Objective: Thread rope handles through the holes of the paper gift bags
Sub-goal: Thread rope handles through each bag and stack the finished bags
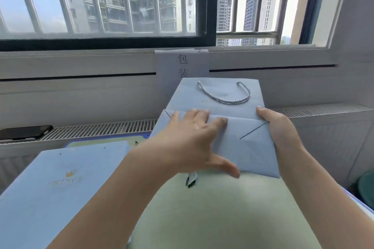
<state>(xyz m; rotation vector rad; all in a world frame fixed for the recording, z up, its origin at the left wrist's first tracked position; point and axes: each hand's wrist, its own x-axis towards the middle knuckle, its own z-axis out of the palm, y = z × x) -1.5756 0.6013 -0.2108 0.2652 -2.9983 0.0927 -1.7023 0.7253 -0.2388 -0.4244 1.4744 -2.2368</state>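
Flat pale-blue paper gift bag (218,105), held above the green bench (212,212), long axis running near to far, twisted silver rope handle (224,95) at its far end. Left hand (194,139) spread flat on its folded base; right hand (277,127) grips the right edge. A loose rope end (191,180) lies just below the left hand, the nearer one.

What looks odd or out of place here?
Nothing looks damaged. The held gift bag has one rope handle threaded, while a loose rope lies under the left hand on the table.

A dark phone (25,132) lies on the radiator grille (97,130) (far left). A handwritten paper sign (182,64) hangs below the barred window (101,2).
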